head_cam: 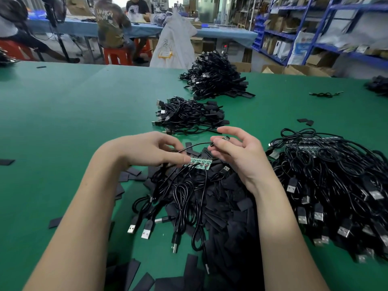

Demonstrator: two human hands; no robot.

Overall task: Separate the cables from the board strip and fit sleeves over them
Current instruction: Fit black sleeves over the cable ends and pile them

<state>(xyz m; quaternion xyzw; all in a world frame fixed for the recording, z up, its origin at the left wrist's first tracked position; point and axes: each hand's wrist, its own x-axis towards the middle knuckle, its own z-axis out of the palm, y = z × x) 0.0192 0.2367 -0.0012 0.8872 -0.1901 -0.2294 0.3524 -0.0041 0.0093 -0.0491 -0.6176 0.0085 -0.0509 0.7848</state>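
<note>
My left hand (pixel 153 149) grips a green board strip (pixel 199 162) by its left end, held above the table. Several black USB cables (pixel 182 198) hang from the strip's lower edge down onto the table. My right hand (pixel 235 152) pinches the small board end of one black cable (pixel 197 144) that arcs back toward my left hand; that piece sits apart from the strip, a little above it. A heap of flat black sleeves (pixel 228 206) lies under and in front of both hands.
A big tangle of cables on strips (pixel 327 181) lies at right. Two piles of cables (pixel 189 115) (pixel 216 77) sit farther back on the green table (pixel 63 114). Loose sleeves scatter at left. People sit at a blue table behind; shelving stands at right.
</note>
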